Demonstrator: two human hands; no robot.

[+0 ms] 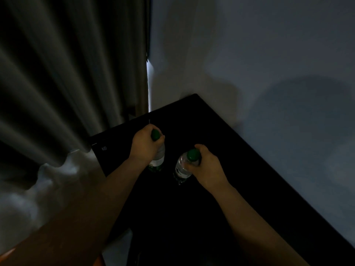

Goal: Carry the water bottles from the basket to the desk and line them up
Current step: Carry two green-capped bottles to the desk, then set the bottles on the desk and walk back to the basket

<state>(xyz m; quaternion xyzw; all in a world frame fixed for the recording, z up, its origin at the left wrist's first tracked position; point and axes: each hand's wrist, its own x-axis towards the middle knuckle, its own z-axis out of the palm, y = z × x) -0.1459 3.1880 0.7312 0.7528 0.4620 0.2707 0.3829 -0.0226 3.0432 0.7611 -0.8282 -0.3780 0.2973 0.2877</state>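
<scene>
Two water bottles, one [159, 156] gripped by the left hand [143, 145], the other [183, 166] by the right hand [206, 169], are being set near the desk's [240, 169] far-left corner; level, side-by-side release is judged next.

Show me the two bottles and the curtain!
Left bottle [161, 153], head view, on its clear side above the label.
Right bottle [182, 166], head view, on its clear shoulder.
Curtain [67, 73], head view, on a middle fold.

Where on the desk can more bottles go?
Bare desk lies behind the left bottle and right bottle, toward the wall corner, and right of the right hand. Between the bottles it is tight; the left hand sits near the desk's edge.
</scene>
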